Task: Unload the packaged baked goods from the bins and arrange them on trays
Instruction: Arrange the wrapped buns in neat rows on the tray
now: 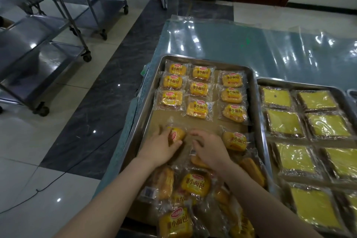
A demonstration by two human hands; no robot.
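Observation:
A steel tray [253, 87] lined with brown paper holds several packaged small breads laid in neat rows [199, 89] at its far end. My left hand [161, 146] grips one bread packet [176, 135] over the bare paper at mid-tray. My right hand [209, 148] lies palm down beside it, fingers curled over another packet [197, 160] that it mostly hides. One more bread packet [234, 141] sits just right of that hand. A loose heap of bread packets [195, 184] fills the near end of the tray.
A second steel tray [301, 84] on the right holds several flat yellow cake packs [286, 122]. Clear plastic sheet [241, 44] covers the table beyond both trays. Steel wheeled carts [58, 25] stand on the tiled floor at the left.

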